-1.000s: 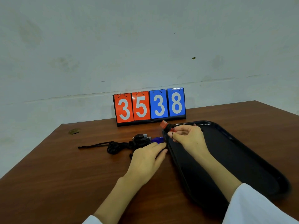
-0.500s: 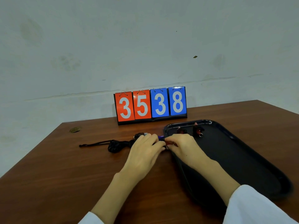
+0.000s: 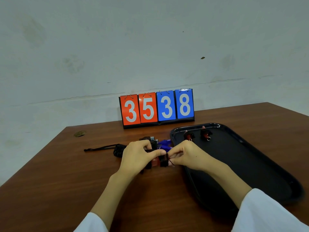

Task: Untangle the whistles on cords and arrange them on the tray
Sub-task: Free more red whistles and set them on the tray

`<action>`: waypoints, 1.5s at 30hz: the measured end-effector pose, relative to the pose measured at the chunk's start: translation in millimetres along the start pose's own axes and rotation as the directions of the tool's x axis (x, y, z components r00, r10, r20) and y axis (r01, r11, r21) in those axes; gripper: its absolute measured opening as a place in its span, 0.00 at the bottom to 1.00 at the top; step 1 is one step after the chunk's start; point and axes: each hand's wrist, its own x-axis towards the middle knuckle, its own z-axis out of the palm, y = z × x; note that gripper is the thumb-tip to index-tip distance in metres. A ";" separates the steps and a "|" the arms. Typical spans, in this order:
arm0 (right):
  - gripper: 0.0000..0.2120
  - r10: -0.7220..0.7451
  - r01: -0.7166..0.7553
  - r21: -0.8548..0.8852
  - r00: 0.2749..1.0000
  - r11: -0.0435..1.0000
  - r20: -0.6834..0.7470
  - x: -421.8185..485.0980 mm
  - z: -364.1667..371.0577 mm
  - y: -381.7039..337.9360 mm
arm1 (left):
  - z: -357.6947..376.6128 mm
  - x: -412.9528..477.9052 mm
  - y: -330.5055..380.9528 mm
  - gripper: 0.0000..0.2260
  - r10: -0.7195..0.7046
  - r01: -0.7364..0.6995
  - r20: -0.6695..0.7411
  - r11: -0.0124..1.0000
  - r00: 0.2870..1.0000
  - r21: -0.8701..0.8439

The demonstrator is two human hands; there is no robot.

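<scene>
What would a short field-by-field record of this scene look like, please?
Left hand: grips the tangled whistles beside the tray
Right hand: pinches a thin red cord at that bundle
Tray: black, right of the hands, with a whistle pair at its far end
On table: blue whistle, black cord bundle
Background: scoreboard reading 3538

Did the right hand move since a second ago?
Yes. The right hand came back from the tray's far corner, away from the scoreboard, toward the person, meeting the left hand at the tangled whistles.
</scene>
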 end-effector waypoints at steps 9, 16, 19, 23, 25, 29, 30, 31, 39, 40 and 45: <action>0.09 0.027 0.017 0.278 0.988 0.960 -0.152 1.7 -11.4 -5.7 | -2.3 6.6 -6.0 0.01 -0.078 0.150 0.182 0.892 0.980 -0.426; 0.05 0.206 0.097 0.661 0.908 0.744 -0.365 1.5 -16.6 -6.9 | 1.6 8.6 -12.4 0.10 -0.092 0.175 0.191 0.858 0.977 -0.484; 0.07 0.284 0.194 0.769 0.852 0.609 -0.439 -1.3 -29.8 -5.7 | 2.1 7.1 -16.6 0.07 -0.121 0.180 0.147 0.843 0.982 -0.507; 0.08 0.292 0.184 0.766 0.850 0.616 -0.439 -3.6 -32.5 -5.6 | 3.7 7.0 -15.6 0.16 -0.234 0.241 0.079 0.818 0.969 -0.522; 0.06 0.280 0.168 0.764 0.864 0.623 -0.418 -3.6 -29.1 -8.0 | 5.2 6.1 -9.8 0.18 -0.222 0.185 -0.037 0.883 0.974 -0.431; 0.04 0.241 0.122 0.772 0.910 0.624 -0.338 -3.4 -24.3 -11.9 | 5.8 -1.7 12.4 0.16 -0.061 -0.006 -0.164 0.925 0.985 -0.381; 0.04 0.227 0.098 0.775 0.927 0.625 -0.300 -2.9 -22.5 -12.3 | 6.1 -3.5 18.6 0.15 -0.044 -0.018 -0.132 0.901 0.990 -0.433; 0.04 0.211 0.075 0.779 0.942 0.623 -0.259 -2.6 -20.1 -12.6 | 7.2 -4.8 23.7 0.14 -0.029 -0.012 -0.075 0.868 0.997 -0.496; 0.04 0.193 0.006 0.697 0.959 0.717 -0.207 -2.1 -14.3 -11.3 | 15.5 -6.9 25.3 0.08 -0.006 0.084 0.131 0.800 0.991 -0.594; 0.05 0.215 -0.017 0.677 0.954 0.736 -0.210 -1.1 -15.0 -10.2 | 15.2 -5.8 23.9 0.09 -0.030 0.088 0.110 0.816 0.993 -0.572; 0.04 0.301 -0.095 0.592 0.917 0.800 -0.261 1.7 -13.6 -4.7 | 21.0 -8.5 21.0 0.08 -0.045 0.075 0.080 0.902 0.996 -0.424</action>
